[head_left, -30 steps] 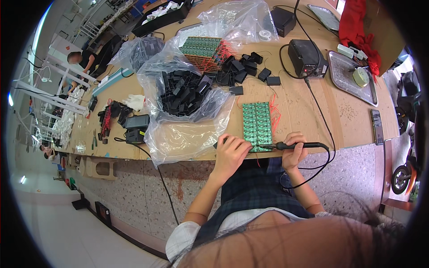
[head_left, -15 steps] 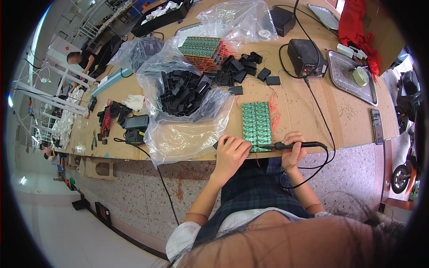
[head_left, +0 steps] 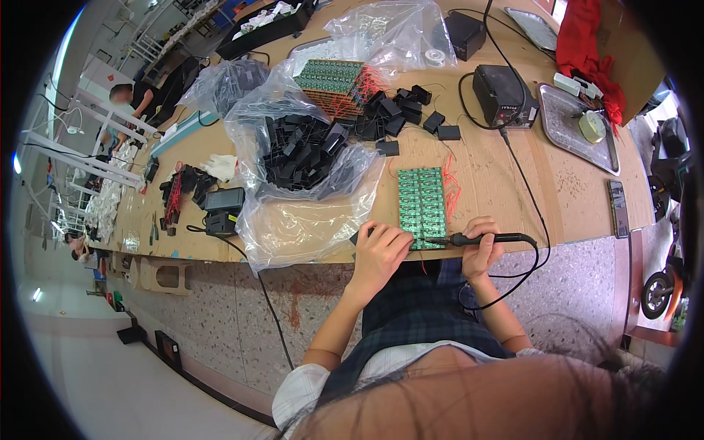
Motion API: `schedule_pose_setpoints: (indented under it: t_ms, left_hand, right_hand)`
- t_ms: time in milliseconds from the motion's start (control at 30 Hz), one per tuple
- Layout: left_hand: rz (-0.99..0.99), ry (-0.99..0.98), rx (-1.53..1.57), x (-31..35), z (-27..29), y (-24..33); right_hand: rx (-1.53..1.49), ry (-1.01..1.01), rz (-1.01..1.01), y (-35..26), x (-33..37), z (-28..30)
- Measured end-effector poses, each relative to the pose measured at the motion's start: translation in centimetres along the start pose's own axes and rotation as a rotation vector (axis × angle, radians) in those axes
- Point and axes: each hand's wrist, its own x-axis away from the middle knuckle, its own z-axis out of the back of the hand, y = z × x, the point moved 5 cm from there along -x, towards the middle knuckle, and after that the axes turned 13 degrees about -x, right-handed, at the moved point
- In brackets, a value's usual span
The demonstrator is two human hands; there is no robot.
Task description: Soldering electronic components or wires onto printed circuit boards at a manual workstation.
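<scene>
A green circuit board panel with rows of small parts lies at the table's front edge, red wires along its right side. My right hand is closed around the handle of a soldering iron, whose tip points left over the panel's lowest row. At the panel's lower left corner my left hand is closed with its fingertips together. A small black part juts out from under its left side; the fingers hide most of it. What the fingertips pinch is too small to make out.
Left of the panel, a clear plastic bag holds several black boxes. Behind lie loose black boxes and stacked circuit boards. A soldering station, a metal tray and a phone are at the right; the iron's cord loops beside my right hand.
</scene>
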Motion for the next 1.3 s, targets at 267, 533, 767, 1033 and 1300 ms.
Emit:
schedule_pose_setpoints:
  t_ms: [267,533,767,1033,1300]
  left_hand:
    - [-0.011,-0.016,-0.020,0.0,0.0,0.1]
    - [-0.011,-0.017,-0.022,0.0,0.1,0.1]
    - [-0.010,-0.017,-0.026,-0.1,0.2,0.3]
    - [0.151,0.085,0.058,-1.7,2.4,-2.0]
    - [0.114,0.094,-0.359,-6.0,5.2,-12.5]
  right_hand:
    - [-0.051,0.115,-0.015,0.0,-0.1,0.6]
    - [-0.039,0.163,-0.079,-0.2,-2.0,1.0]
    - [-0.094,0.185,-0.026,0.7,-3.9,3.5]
    - [-0.151,0.234,-0.113,1.1,-3.3,3.8]
    - [-0.147,0.246,-0.119,1.0,-3.2,3.6]
